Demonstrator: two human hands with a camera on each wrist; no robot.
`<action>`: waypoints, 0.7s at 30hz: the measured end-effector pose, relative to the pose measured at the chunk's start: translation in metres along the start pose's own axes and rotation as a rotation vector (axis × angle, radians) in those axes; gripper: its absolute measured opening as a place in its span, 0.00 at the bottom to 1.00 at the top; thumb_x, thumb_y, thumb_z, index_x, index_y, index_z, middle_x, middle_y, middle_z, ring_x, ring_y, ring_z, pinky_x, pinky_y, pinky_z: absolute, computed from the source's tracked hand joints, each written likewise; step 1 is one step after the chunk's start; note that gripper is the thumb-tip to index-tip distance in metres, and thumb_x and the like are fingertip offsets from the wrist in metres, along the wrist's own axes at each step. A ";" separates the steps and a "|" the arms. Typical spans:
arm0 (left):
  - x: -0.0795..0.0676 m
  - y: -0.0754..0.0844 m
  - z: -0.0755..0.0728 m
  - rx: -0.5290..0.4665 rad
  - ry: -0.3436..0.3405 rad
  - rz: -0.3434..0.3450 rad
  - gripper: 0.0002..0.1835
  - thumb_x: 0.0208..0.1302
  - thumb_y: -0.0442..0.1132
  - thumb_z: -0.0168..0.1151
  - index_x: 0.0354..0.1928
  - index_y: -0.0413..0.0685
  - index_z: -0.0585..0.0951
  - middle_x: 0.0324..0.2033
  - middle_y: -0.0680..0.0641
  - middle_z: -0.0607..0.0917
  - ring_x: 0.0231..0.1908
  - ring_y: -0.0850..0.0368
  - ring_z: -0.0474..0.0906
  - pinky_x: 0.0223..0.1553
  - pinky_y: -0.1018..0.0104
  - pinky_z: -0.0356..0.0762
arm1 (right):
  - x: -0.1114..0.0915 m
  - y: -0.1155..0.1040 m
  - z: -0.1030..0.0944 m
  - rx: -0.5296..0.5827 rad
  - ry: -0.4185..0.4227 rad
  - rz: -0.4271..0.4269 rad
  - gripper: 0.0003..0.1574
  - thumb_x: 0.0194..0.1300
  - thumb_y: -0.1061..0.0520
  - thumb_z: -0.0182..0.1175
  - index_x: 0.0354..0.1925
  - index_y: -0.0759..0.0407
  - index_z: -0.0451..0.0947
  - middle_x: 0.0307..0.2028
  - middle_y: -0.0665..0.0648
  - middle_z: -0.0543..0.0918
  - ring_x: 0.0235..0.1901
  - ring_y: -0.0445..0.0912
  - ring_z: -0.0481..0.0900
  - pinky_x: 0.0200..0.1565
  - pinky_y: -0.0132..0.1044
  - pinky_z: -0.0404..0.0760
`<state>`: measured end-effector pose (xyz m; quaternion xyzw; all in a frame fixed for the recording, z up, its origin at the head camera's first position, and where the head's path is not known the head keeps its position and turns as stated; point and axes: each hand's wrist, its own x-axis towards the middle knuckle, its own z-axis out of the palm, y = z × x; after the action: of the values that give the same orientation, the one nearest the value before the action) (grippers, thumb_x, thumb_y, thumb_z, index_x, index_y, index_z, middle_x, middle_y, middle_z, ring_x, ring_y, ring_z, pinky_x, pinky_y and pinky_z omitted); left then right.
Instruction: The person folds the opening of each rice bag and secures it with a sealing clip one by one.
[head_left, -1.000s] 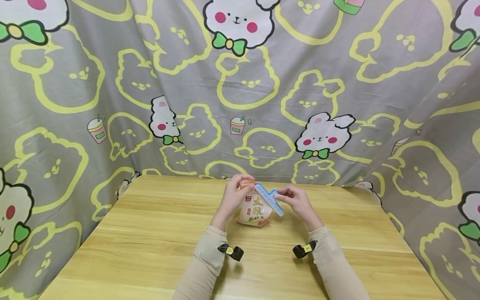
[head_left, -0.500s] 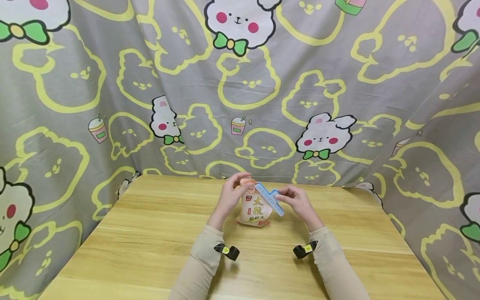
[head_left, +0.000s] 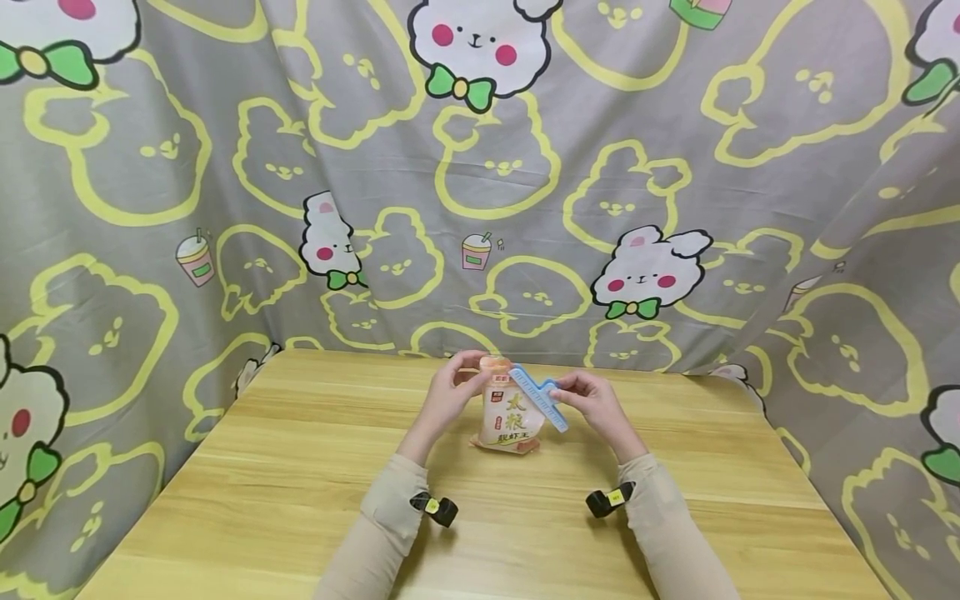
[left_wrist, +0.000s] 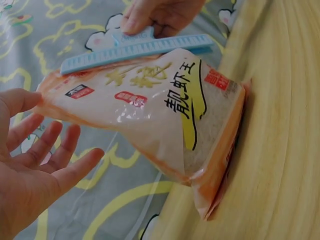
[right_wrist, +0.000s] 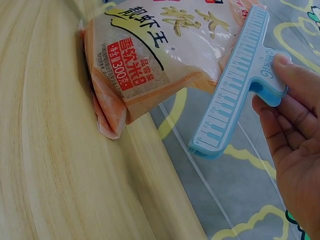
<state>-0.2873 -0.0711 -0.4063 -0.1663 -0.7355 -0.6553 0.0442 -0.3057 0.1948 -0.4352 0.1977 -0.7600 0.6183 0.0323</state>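
A small bag of rice (head_left: pixel 510 421), white and orange with Chinese lettering, stands on the table (head_left: pixel 315 467). Slanting across its upper right side is a light blue bag clip (head_left: pixel 538 400) with ruler-like marks. My right hand (head_left: pixel 596 404) pinches the clip's handle between thumb and fingers, clearest in the right wrist view, where the clip (right_wrist: pixel 232 85) overlaps the bag (right_wrist: pixel 150 55). At the bag's upper left edge is my left hand (head_left: pixel 453 392). Its fingers (left_wrist: pixel 75 167) are spread in the left wrist view, with the thumb tip right at the bag's top corner (left_wrist: pixel 50 100).
A grey curtain (head_left: pixel 510 292) printed with yellow outlines and white cartoon animals hangs behind the table and along both sides. Each sleeved wrist carries a black camera, the left camera (head_left: pixel 442 508) and the right camera (head_left: pixel 603 502), above the wooden tabletop.
My left hand has drawn back to the left from the bag's top, its fingers loosening and uncovering more of the bag. The right hand, the clip and the bag stay nearly still.
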 end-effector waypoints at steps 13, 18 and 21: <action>-0.003 -0.004 -0.003 -0.006 -0.018 0.022 0.21 0.67 0.33 0.61 0.60 0.39 0.74 0.52 0.32 0.80 0.43 0.51 0.82 0.50 0.45 0.81 | -0.001 -0.001 0.000 -0.039 0.012 -0.003 0.12 0.62 0.63 0.65 0.40 0.74 0.79 0.30 0.39 0.84 0.34 0.46 0.84 0.39 0.33 0.83; -0.002 -0.004 -0.003 -0.012 -0.019 0.025 0.22 0.67 0.32 0.60 0.62 0.37 0.72 0.51 0.31 0.79 0.42 0.51 0.82 0.48 0.54 0.84 | -0.001 -0.001 0.001 -0.024 0.012 -0.014 0.12 0.62 0.65 0.65 0.40 0.75 0.79 0.31 0.40 0.85 0.33 0.39 0.82 0.39 0.32 0.83; -0.002 -0.005 -0.003 -0.013 -0.016 0.029 0.22 0.67 0.32 0.60 0.62 0.36 0.72 0.49 0.29 0.79 0.41 0.50 0.82 0.50 0.47 0.82 | -0.001 -0.001 0.002 -0.007 0.005 -0.025 0.12 0.62 0.65 0.64 0.40 0.76 0.78 0.31 0.40 0.85 0.32 0.36 0.81 0.38 0.28 0.81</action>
<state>-0.2869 -0.0746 -0.4112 -0.1822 -0.7290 -0.6581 0.0467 -0.3042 0.1935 -0.4353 0.2055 -0.7595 0.6157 0.0427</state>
